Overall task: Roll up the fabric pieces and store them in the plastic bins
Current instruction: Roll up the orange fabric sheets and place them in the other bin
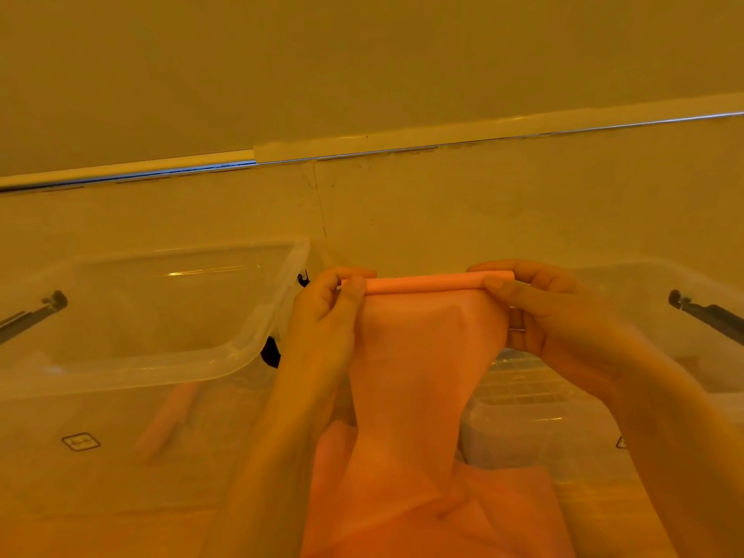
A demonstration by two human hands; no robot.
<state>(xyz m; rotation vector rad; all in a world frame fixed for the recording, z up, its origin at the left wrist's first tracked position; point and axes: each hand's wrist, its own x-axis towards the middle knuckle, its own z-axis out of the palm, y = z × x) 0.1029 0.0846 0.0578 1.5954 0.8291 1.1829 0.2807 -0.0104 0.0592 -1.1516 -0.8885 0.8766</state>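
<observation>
Both our hands are clamped on the pink fabric [418,356]: our left hand [326,316] pinches the left end of the started roll [426,284] between thumb and curled fingers, and our right hand [539,312] pinches the right end the same way. That roll lies crosswise, its long axis running left to right between the two hands, held up in the air with the unrolled cloth hanging down toward us. We judge the next turns must wind toward that hanging length, so the two ends should stay level. Our left hand sits just beside the left clear bin [133,368], which already shows a pink roll through its wall; the right bin [644,283] lies behind our right hand
</observation>
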